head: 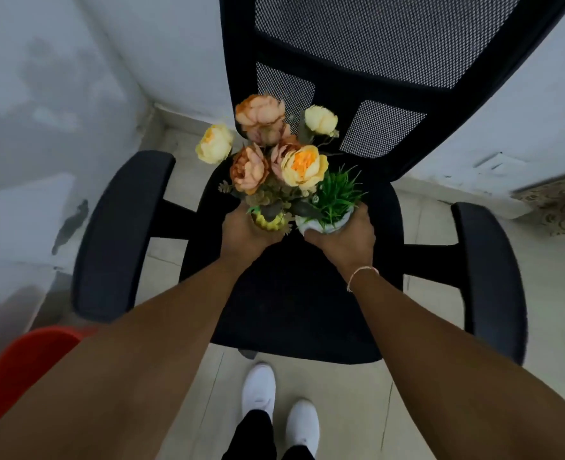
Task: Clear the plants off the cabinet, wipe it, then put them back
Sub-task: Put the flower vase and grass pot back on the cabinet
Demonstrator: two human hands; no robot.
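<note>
Black chair seat point(291, 293) is under both pots. My left hand point(244, 232) grips the yellow flower pot point(269, 222), my right hand point(344, 237) grips the white grass pot point(320, 227); I judge the seat serves as temporary place while wiping.

I've got the flower pot point(269, 222) in my left hand point(246, 235) just left of the grass pot point(324, 224) in my right hand point(344, 240), both above the chair seat point(294, 303), backrest point(374, 54) behind
</note>
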